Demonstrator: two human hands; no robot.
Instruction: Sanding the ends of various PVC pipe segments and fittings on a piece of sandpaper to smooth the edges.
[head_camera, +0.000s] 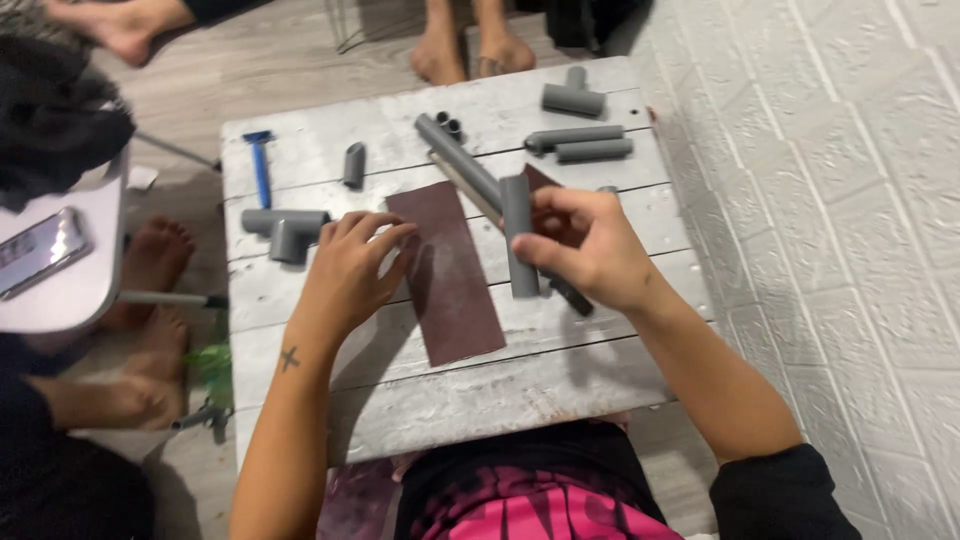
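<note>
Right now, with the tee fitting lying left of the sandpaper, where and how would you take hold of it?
Grip the grey tee fitting across its straight bar, from above, fingers front and back. It lies flat on the white table, its stub pointing at the person, so the bar's round sides are free. The left hand is nearest; the right hand holds a pipe piece.

Grey pipe (518, 235) on the right, dark maroon sandpaper (446, 270) mid-table. The wooden table (500, 385) is whitewashed, streaky. Far left lies a blue razor (261, 165). Near, a pink-and-black shirt (530, 500).

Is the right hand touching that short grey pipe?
Touching. The head view shows the right hand with its fingers wrapped around the short grey pipe, holding it upright above the sandpaper sheet.
</note>
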